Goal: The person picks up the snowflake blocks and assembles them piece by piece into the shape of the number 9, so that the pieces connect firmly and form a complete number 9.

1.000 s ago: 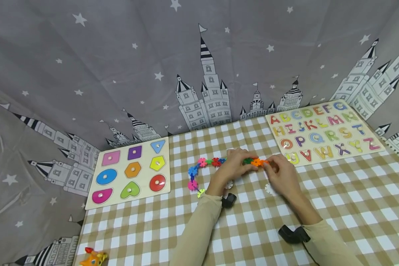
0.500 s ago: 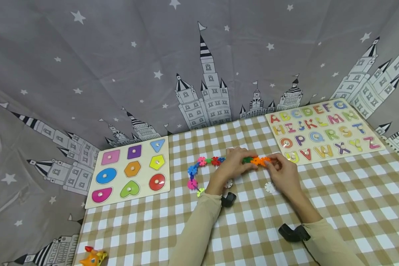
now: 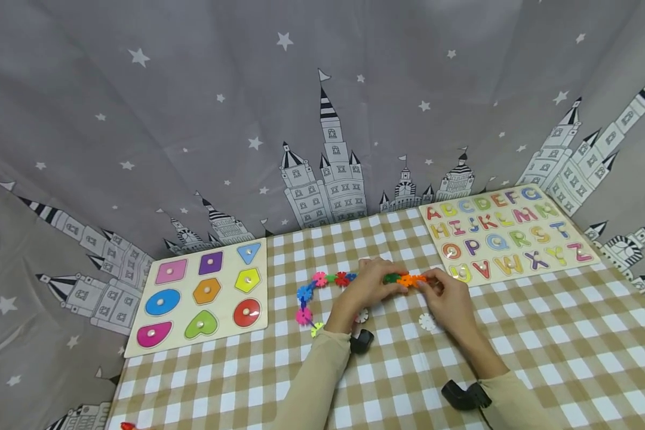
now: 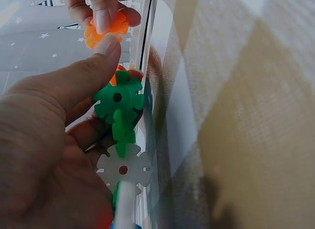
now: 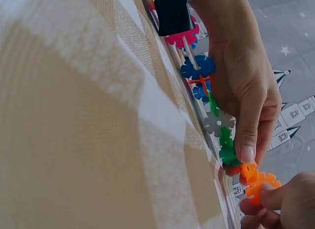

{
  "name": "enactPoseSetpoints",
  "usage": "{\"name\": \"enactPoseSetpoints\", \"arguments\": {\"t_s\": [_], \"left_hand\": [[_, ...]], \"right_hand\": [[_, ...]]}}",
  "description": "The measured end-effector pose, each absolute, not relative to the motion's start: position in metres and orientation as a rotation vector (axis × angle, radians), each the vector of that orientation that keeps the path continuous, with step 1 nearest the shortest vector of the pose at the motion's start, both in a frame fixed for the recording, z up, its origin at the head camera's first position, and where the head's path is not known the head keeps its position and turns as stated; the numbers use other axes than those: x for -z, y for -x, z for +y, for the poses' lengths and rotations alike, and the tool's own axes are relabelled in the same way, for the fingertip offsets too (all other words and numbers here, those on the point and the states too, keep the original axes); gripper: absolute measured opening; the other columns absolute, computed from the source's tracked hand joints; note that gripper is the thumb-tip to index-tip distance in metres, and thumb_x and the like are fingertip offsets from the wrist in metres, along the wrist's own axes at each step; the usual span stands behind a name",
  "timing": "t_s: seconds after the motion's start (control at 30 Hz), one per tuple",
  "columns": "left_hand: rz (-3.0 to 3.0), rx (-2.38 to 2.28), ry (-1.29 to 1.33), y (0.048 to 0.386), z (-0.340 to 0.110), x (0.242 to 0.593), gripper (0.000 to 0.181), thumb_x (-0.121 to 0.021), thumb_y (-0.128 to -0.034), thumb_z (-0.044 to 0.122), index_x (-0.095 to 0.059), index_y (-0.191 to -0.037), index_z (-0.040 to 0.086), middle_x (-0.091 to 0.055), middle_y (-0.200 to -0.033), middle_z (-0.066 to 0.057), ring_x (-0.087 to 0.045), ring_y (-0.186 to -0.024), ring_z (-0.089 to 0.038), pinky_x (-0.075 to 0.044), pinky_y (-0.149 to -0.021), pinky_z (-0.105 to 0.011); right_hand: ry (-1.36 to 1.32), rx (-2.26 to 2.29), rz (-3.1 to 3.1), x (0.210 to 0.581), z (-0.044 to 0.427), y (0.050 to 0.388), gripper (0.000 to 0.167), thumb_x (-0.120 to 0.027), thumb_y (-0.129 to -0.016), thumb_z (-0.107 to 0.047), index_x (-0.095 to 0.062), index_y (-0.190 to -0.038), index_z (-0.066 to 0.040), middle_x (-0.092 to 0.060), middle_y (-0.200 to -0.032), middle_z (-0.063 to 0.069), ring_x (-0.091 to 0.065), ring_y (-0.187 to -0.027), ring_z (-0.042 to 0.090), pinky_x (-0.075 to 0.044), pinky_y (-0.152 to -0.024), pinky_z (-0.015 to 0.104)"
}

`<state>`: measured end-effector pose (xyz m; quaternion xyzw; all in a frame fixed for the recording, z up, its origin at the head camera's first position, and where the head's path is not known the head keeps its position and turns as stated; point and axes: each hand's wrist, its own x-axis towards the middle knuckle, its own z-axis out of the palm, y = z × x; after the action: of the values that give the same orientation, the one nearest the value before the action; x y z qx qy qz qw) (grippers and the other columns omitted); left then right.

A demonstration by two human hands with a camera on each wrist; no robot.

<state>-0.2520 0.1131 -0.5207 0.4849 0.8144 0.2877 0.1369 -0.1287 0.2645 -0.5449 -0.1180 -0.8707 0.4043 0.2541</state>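
Note:
A chain of notched plastic snowflake discs curves over the cloth, with a pink disc, a blue disc and a red disc showing. My left hand grips the chain near its right end. A green disc lies by its fingers in the left wrist view, with a grey-white disc further along. Thumb and fingers of my right hand pinch an orange disc. Another orange disc sits between the hands, at the left fingertips. The left hand covers part of the chain.
A white disc lies below the hands; another pale disc shows beside the left wrist. A shape puzzle board is at left, an alphabet board at right. A grey castle-print curtain stands behind the checked tablecloth.
The head view has tilted, so the scene sits lower. The orange disc in my right fingers turned face-on half a second ago and looks narrower now. Both hands stay close together.

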Motion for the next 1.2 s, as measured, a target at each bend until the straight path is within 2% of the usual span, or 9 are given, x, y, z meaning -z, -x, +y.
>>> {"name": "enactPoseSetpoints", "arguments": {"t_s": [0.3, 0.7, 0.9, 1.07, 1.13, 1.2], "left_hand": [[2.385, -0.871, -1.476, 0.2496, 0.1104, 0.5284, 0.036, -0.075, -0.0839, 0.032, -0.073, -0.117, 0.018, -0.073, -0.114, 0.005, -0.06, -0.1, -0.012, -0.029, -0.089, -0.03], [2.384, -0.868, -1.485, 0.2504, 0.1118, 0.5282, 0.039, -0.076, -0.0825, 0.032, -0.073, -0.118, 0.016, -0.072, -0.116, 0.002, -0.059, -0.107, -0.014, -0.028, -0.089, -0.032], [2.383, -0.835, -1.501, 0.2503, 0.1131, 0.5264, 0.039, -0.075, -0.0835, 0.033, -0.072, -0.119, 0.017, -0.072, -0.114, 0.002, -0.059, -0.105, -0.014, -0.028, -0.09, -0.033], [2.401, -0.782, -1.489, 0.2518, 0.1138, 0.526, 0.04, -0.073, -0.0861, 0.035, -0.071, -0.122, 0.018, -0.07, -0.118, 0.001, -0.057, -0.11, -0.016, -0.027, -0.093, -0.037], [2.399, -0.764, -1.476, 0.2539, 0.1148, 0.5253, 0.039, -0.073, -0.0865, 0.035, -0.07, -0.123, 0.019, -0.069, -0.117, 0.0, -0.057, -0.108, -0.017, -0.027, -0.093, -0.038], [2.395, -0.74, -1.457, 0.2573, 0.1171, 0.5246, 0.04, -0.073, -0.0863, 0.035, -0.07, -0.124, 0.02, -0.069, -0.114, 0.001, -0.057, -0.105, -0.017, -0.027, -0.092, -0.037]], "right_hand": [[0.393, -1.185, -2.329, 0.549, 0.2566, 0.1261, 0.015, -0.08, -0.079, -0.004, -0.066, -0.073, -0.006, -0.056, -0.057, 0.001, -0.044, -0.049, 0.004, -0.037, -0.045, 0.02], [0.423, -1.225, -2.341, 0.5491, 0.2592, 0.1279, 0.013, -0.078, -0.08, -0.003, -0.067, -0.073, -0.004, -0.059, -0.06, 0.005, -0.046, -0.052, 0.004, -0.039, -0.048, 0.02], [0.419, -1.219, -2.338, 0.5499, 0.2611, 0.1303, 0.014, -0.079, -0.079, -0.003, -0.067, -0.072, -0.005, -0.058, -0.057, 0.003, -0.046, -0.05, 0.004, -0.038, -0.048, 0.021], [0.402, -1.183, -2.382, 0.5481, 0.2624, 0.1311, 0.011, -0.078, -0.081, -0.006, -0.068, -0.078, -0.004, -0.059, -0.059, 0.004, -0.046, -0.051, 0.005, -0.038, -0.048, 0.022], [0.375, -1.181, -2.415, 0.547, 0.2635, 0.1297, 0.01, -0.077, -0.083, -0.008, -0.069, -0.086, -0.002, -0.064, -0.066, 0.007, -0.047, -0.053, 0.006, -0.039, -0.049, 0.021], [0.349, -1.178, -2.451, 0.5455, 0.2657, 0.1266, 0.017, -0.076, -0.085, -0.01, -0.068, -0.097, -0.001, -0.069, -0.075, 0.01, -0.048, -0.055, 0.006, -0.039, -0.05, 0.021]]}}
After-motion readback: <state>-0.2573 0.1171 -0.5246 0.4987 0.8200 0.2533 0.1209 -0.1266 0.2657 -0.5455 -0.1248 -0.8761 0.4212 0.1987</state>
